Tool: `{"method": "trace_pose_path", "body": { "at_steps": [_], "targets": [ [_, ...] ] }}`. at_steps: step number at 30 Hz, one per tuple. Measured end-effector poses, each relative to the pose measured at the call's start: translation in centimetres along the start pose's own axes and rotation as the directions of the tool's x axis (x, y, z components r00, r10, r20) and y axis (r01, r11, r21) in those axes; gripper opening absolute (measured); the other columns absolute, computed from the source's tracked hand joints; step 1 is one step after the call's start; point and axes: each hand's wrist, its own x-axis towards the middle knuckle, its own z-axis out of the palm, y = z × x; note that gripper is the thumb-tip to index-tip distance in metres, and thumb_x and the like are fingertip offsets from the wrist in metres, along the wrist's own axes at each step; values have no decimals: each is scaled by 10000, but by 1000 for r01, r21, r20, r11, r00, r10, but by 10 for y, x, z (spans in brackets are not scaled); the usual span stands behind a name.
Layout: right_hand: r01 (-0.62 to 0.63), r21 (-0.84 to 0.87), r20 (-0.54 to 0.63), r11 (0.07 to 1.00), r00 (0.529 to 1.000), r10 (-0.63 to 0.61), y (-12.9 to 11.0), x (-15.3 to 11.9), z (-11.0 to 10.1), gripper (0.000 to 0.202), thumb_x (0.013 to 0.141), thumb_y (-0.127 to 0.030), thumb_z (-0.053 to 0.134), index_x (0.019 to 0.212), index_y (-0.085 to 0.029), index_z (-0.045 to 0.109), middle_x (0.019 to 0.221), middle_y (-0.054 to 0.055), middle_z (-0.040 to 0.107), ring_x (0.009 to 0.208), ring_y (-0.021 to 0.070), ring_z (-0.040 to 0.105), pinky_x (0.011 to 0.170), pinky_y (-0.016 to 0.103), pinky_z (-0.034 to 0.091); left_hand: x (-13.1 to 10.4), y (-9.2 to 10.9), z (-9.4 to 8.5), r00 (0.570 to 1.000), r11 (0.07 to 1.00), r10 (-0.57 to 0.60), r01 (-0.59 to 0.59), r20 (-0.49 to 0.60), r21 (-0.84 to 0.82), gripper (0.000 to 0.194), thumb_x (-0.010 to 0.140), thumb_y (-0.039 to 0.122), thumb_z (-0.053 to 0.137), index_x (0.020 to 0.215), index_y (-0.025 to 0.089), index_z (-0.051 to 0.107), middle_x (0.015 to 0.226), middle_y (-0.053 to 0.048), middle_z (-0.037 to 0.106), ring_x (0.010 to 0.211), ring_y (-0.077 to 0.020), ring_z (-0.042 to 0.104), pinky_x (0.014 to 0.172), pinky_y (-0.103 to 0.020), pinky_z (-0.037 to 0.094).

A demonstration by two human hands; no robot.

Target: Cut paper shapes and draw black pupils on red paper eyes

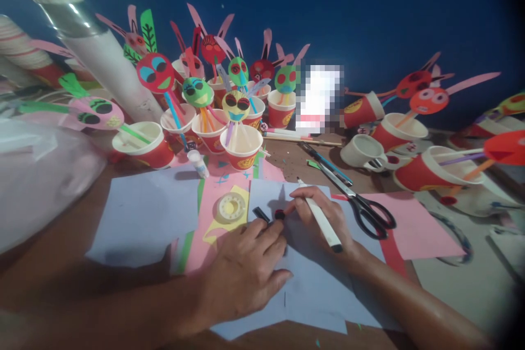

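My right hand (322,213) is closed around a white marker (322,219), its bare tip pointing up and left and its black end toward my wrist. The index finger of that hand reaches down to a small dark red and black paper disc (279,214). My left hand (256,262) lies on the light blue paper (315,284), thumb stretched out, with its fingertips at the near edge of the disc. Just left of the disc is a black marker cap (261,214). Roll of tape (232,206) rests on yellow paper scraps beside my left hand.
Black-handled scissors (371,216) lie right of my hands, over red and pink paper (422,224). A small white bottle (198,164) stands behind the tape. Several red paper cups (241,150) with paper-faced figures line the back, near a white mug (363,153). A plastic bag (45,180) is at left.
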Motion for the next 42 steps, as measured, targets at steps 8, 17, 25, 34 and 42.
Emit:
{"method": "trace_pose_path", "body": {
  "at_steps": [8, 17, 25, 34, 42],
  "targets": [
    [-24, 25, -8, 999, 1000, 24, 0, 0, -1, 125, 875, -288, 453, 887, -212, 552, 664, 9, 707, 572, 151, 652, 562, 242, 513, 1, 2, -3, 999, 999, 2, -3, 33, 36, 373, 894, 384, 486, 1154, 127, 563, 1260, -97, 560, 997, -262, 511, 865, -398, 442],
    [43, -27, 20, 999, 999, -42, 8, -3, -1, 123, 859, -280, 452, 863, -218, 559, 677, 6, 706, 612, 168, 672, 612, 271, 520, -1, 3, -1, 999, 997, -5, 2, 34, 78, 405, 888, 423, 497, 1159, 131, 565, 1201, -103, 593, 1008, -257, 515, 871, -399, 431],
    [109, -57, 94, 992, 990, -104, 19, -5, 5, 122, 883, -292, 463, 915, -224, 560, 720, 2, 719, 586, 151, 673, 567, 242, 507, -4, 1, 3, 1000, 999, -5, 4, 8, 51, 406, 887, 410, 493, 1179, 135, 556, 1231, -96, 579, 1047, -272, 506, 891, -411, 441],
    [129, -132, 115, 983, 987, -114, 20, -6, 6, 134, 906, -290, 444, 919, -221, 558, 714, -8, 712, 572, 146, 673, 556, 233, 481, -4, 2, 1, 999, 999, -5, 3, 51, 34, 394, 892, 384, 485, 1188, 132, 545, 1274, -92, 549, 1061, -282, 485, 916, -426, 442],
    [163, -137, 103, 977, 983, -150, 19, -5, 7, 121, 893, -259, 444, 911, -222, 558, 718, -9, 702, 586, 139, 665, 568, 227, 483, 1, 3, -10, 998, 1000, -17, 17, 54, -8, 275, 907, 285, 463, 1109, 132, 567, 1145, -96, 611, 1000, -244, 534, 862, -395, 477]
  ]
}}
